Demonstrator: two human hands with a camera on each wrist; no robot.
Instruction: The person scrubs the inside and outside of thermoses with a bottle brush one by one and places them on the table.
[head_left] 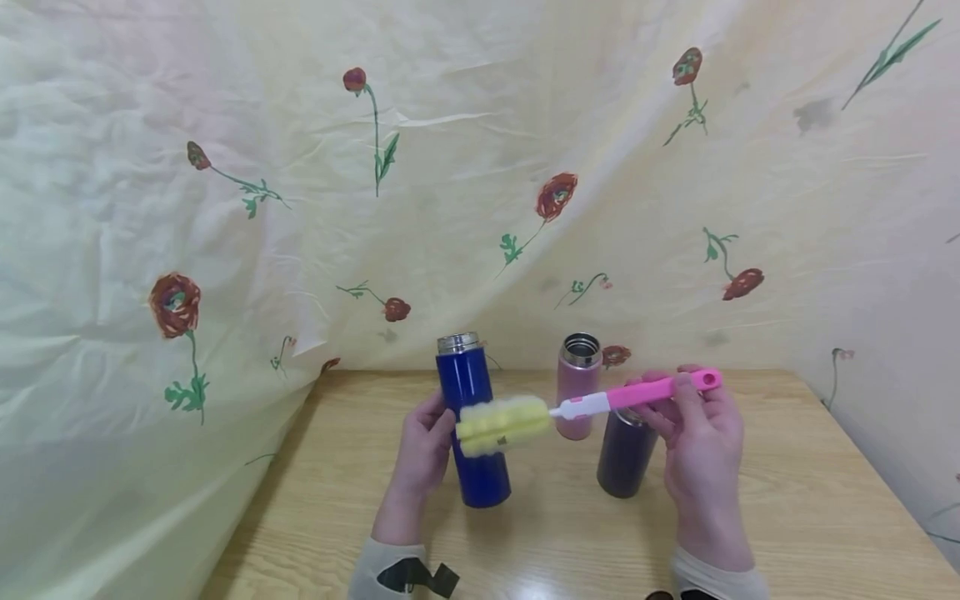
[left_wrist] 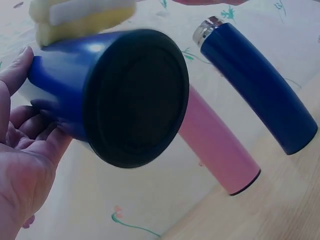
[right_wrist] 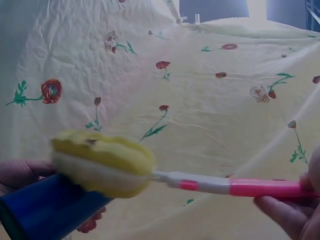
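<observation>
My left hand [head_left: 422, 447] grips a tall blue bottle [head_left: 482, 479], lidless with a bare metal neck. Its dark base faces the left wrist view, so the bottle [left_wrist: 65, 75] is off the table and tilted. Between thumb and fingers, my right hand [head_left: 701, 442] pinches the pink handle [head_left: 652, 392] of a bottle brush. The yellow and white sponge head [head_left: 506, 425] lies across the blue bottle's side in the head view; in the right wrist view the sponge head [right_wrist: 105, 165] overlaps the bottle [right_wrist: 55, 207], seemingly touching it.
A pink bottle [head_left: 576, 383] stands at the back of the wooden table [head_left: 555, 533], its metal mouth uncovered. A dark blue bottle [head_left: 625, 462] stands nearer, partly behind my right hand. Flowered cloth [head_left: 450, 208] hangs behind the table and along its sides.
</observation>
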